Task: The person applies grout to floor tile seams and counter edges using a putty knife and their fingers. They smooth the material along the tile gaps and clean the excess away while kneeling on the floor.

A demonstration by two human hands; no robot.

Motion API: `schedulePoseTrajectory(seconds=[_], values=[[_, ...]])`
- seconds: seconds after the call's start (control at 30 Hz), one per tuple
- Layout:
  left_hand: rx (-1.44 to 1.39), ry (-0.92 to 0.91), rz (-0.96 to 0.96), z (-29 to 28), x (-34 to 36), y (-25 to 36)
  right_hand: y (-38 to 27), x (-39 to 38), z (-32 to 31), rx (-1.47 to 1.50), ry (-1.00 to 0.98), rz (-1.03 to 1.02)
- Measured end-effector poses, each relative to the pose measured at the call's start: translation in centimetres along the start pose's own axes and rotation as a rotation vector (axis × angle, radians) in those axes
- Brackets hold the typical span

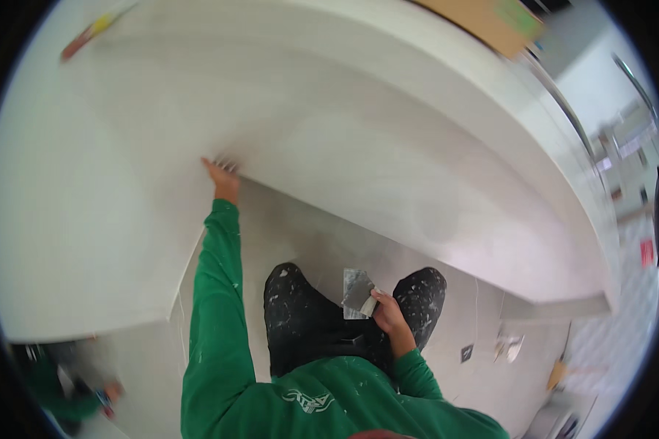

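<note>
My left arm reaches forward, and my left hand point(224, 179) rests against the large white panel point(161, 110), beside the inner corner of its edge. The fingers look stretched out and apart; their tips are blurred. In front of my lap, my right hand point(392, 313) is closed round flat scrapers point(356, 294), which look like putty knives. The grey blades are smeared with white and lie partly over one another; my fingers hide the handles. At the far left on the white surface lies a slim tool point(84, 40) with a red and yellow handle, blurred.
A person's green sleeve point(66, 399) and hand point(112, 393) show at the lower left. A brown cardboard box point(483, 22) sits beyond the panel's far rim. A small dark square point(466, 353) and white scraps point(511, 347) lie on the pale floor point(447, 380) at right.
</note>
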State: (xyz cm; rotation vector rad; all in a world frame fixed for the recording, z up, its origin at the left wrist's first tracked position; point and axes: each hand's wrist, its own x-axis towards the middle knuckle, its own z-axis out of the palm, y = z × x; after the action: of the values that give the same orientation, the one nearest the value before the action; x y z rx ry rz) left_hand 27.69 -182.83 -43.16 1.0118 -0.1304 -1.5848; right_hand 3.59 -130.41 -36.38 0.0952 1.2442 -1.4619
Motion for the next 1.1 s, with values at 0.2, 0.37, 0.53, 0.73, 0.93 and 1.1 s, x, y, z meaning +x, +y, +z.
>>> schedulePoseTrajectory(seconds=[0.2, 0.37, 0.53, 0.73, 0.93, 1.1], values=[[0.129, -0.097, 0.035, 6.6, -8.8, -10.4, 0.1, -0.5, -3.9, 0.116, 0.040, -0.011], [-0.064, -0.156, -0.361, 3.8, -12.0, -16.6, 1.2, 2.7, -2.5, 0.131, -0.021, -0.064], [0.084, -0.205, -0.682, 7.4, -25.1, -21.7, 1.6, 2.1, -4.5, 0.095, 0.064, -0.003], [0.455, -0.157, -0.292, 7.6, -16.0, -10.9, 1.8, 1.7, -2.7, 0.033, 0.048, -0.100], [0.659, 0.205, 0.853, 19.7, -18.7, -0.4, 1.2, 2.2, -1.9, -0.099, -0.002, -0.159], [0.878, 0.090, 1.547, 24.9, -30.4, -2.8, 1.2, 1.8, -1.8, -0.136, 0.025, -0.186]])
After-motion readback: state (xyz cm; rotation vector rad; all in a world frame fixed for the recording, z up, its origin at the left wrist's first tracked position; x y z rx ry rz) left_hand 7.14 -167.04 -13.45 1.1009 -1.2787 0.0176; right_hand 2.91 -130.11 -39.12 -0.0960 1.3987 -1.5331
